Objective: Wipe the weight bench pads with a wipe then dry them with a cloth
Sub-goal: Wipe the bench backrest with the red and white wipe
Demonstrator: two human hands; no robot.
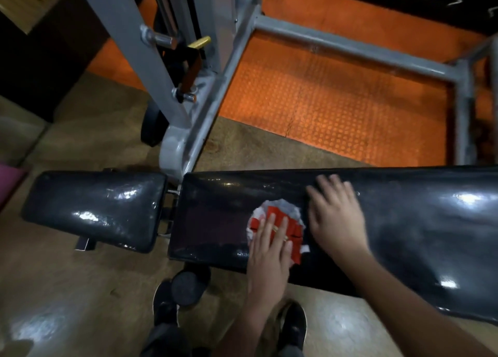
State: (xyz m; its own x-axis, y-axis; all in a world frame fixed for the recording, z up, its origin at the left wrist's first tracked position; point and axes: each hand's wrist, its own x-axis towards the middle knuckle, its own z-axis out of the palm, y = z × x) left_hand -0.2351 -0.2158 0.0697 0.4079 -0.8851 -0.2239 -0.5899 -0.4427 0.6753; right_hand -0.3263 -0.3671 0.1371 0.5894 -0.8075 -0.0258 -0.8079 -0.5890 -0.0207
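Both hands flat on the long black bench pad (404, 230), a red-and-white cloth (277, 222) under the left one.

The left hand (269, 251) presses the cloth onto the pad's near-left part with straight fingers, gripping nothing. The right hand (334, 216), just right of the cloth, is blurred but seems to lie open on the surface. A shorter seat pad (94, 208) sits to the left, a grey steel frame (188, 92) beyond over the orange floor mat (336, 100).
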